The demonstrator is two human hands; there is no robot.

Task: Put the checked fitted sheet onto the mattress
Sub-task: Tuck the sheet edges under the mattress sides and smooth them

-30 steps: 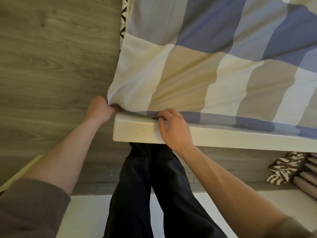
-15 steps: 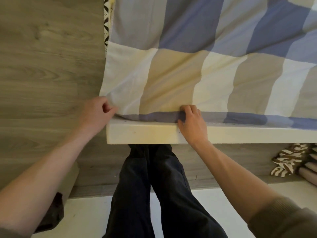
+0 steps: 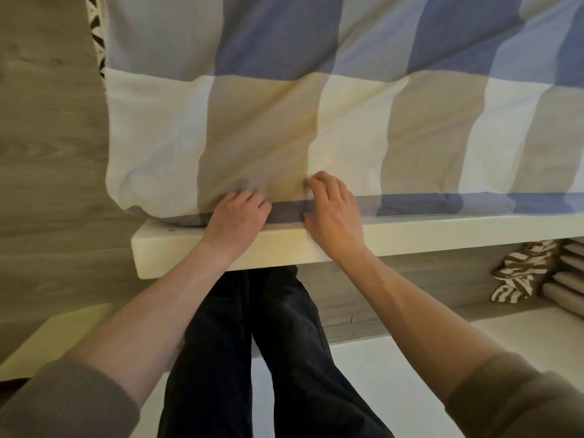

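The checked fitted sheet, in blue, beige and cream squares, covers the mattress top and wraps its near side down to the pale bed frame ledge. The mattress itself is hidden under the sheet. My left hand lies at the sheet's lower hem with its fingers curled into the fabric. Close to its right, my right hand has its fingers bent onto the sheet at the mattress edge, thumb down on the hem. The sheet's near left corner is rounded over the mattress corner.
Grey wood floor runs along the left of the bed. A black-and-white patterned cloth edge shows at the mattress's left side. A brown-and-white striped fabric lies under the frame at right. My dark-trousered legs stand below the ledge.
My left hand has left the sheet's corner and moved right to the hem beside my right hand. The right hand has shifted slightly right along the edge. The view has drawn closer.
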